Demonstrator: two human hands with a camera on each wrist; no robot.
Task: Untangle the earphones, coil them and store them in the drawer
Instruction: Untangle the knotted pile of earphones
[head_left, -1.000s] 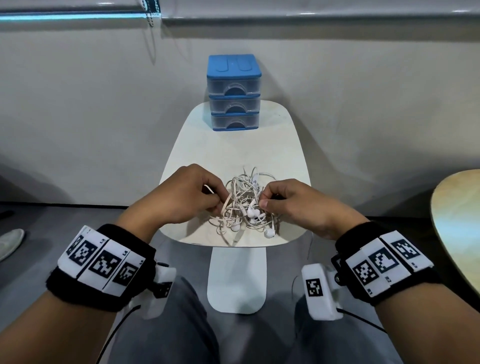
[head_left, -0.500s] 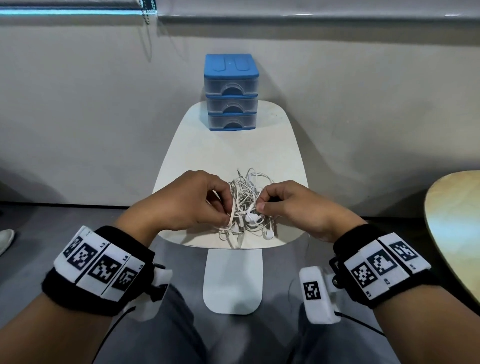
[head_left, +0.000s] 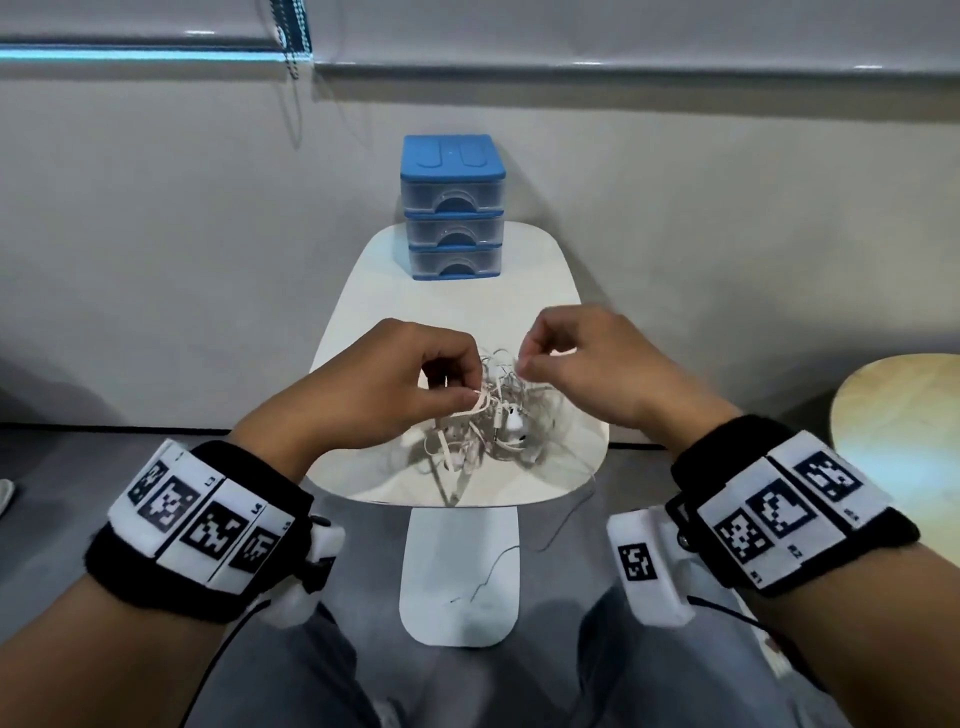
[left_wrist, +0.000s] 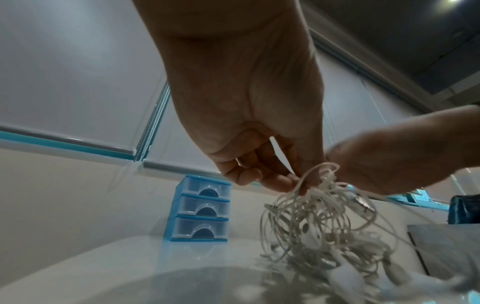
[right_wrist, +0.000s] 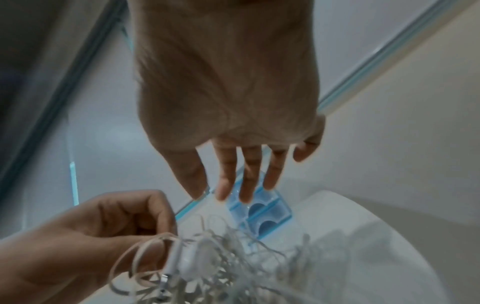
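Observation:
A tangled bunch of white earphones (head_left: 493, 415) hangs just over the near end of the small white table (head_left: 457, 306), its lower loops touching the top. My left hand (head_left: 462, 397) pinches a cord loop at the tangle's left side between thumb and forefinger (left_wrist: 283, 181). My right hand (head_left: 519, 364) is higher, with thumb and forefinger meeting on a thin strand at the tangle's top; the blurred right wrist view shows its fingers (right_wrist: 226, 185) pointing down over the earphones (right_wrist: 221, 257). A blue three-drawer unit (head_left: 452, 208) stands at the table's far end with all drawers closed.
The drawer unit (left_wrist: 200, 207) sits against the pale wall. A round wooden table (head_left: 904, 431) is at the right edge. The white table's base plate (head_left: 460, 571) lies on the grey floor between my knees, and a thin dark cable trails over it.
Both hands have risen and lifted the tangle partly off the table. The right hand has moved up and away from the left, drawing a strand out of the top.

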